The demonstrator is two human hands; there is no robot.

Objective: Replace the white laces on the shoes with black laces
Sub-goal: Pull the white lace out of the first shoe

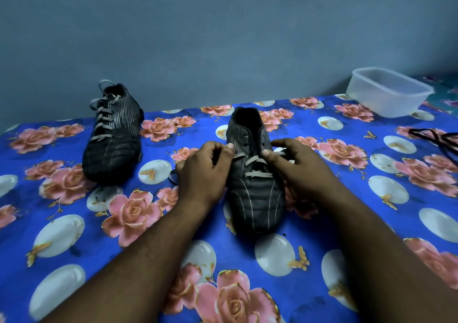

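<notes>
Near boot (252, 188): left hand (204, 171) and right hand (301, 166) each pinch its half-unthreaded white lace (255, 160). Far boot (112, 134) fully laced. Black laces (435, 136) lie at right.

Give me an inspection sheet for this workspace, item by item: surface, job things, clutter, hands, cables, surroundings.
Surface: blue floral cloth covering the work surface.
Job's things: near shoe, upper eyelets empty, white lace left in the lower rows; far shoe fully laced in white; black laces at the right edge.
Clutter: clear tub at back right, looks empty.
Hands: left hand and right hand each pinch the white lace at the near shoe's sides.
Cables: nothing seen.
Surroundings: plain grey-blue wall behind.
</notes>
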